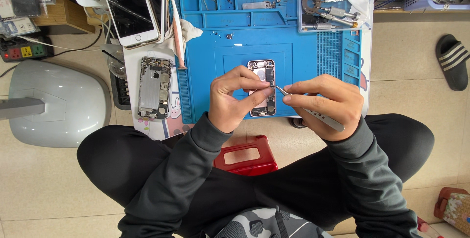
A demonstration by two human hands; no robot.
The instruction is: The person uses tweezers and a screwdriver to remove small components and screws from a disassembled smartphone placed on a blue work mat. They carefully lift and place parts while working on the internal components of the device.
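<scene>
An opened phone body (263, 74) with its inner parts bare lies on a blue work mat (303, 61). My left hand (236, 97) pinches its left edge between thumb and fingers. My right hand (323, 105) grips silver tweezers (313, 112), whose curved tip meets my left fingertips over the phone's middle. The lower half of the phone is partly hidden by my fingers.
A second stripped phone shell (154, 87) lies left of the mat, with white phones (131, 8) behind it. A clear tray of metal tools (329, 9) sits at the mat's back right. A grey lamp base (58, 103), red stool (245, 155) and black sandal (452, 60) surround me.
</scene>
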